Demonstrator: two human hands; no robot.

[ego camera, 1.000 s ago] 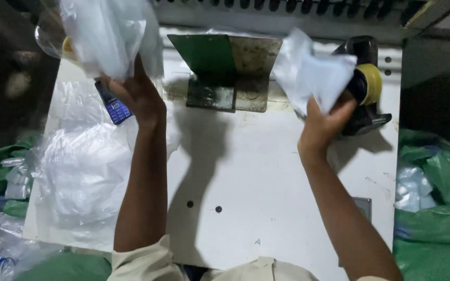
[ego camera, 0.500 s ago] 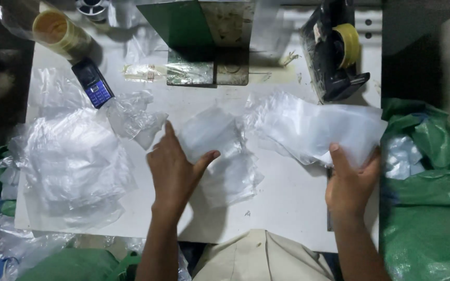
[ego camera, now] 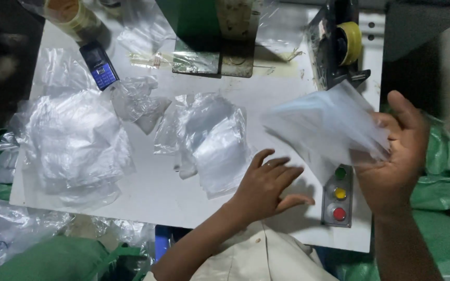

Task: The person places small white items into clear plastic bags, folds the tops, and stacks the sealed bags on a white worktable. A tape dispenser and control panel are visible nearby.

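Note:
My right hand (ego camera: 394, 156) holds a clear plastic bag (ego camera: 324, 125) lifted above the right side of the white table (ego camera: 152, 190). My left hand (ego camera: 266, 184) rests flat on the table with fingers spread, holding nothing, its fingertips at the edge of a small pile of clear bags (ego camera: 212, 138) in the middle. A bigger heap of clear bags (ego camera: 74, 145) lies at the left.
A small phone with a blue keypad (ego camera: 99, 65) lies at the back left. A black tape dispenser with a yellow roll (ego camera: 342, 44) stands at the back right. A panel of green, yellow and red buttons (ego camera: 338, 195) sits near the front right. Green sacks (ego camera: 446, 171) flank the table.
My left hand let go of the bags and now lies flat nearer the front edge. My right hand lifted its bag up and rightward, off the table.

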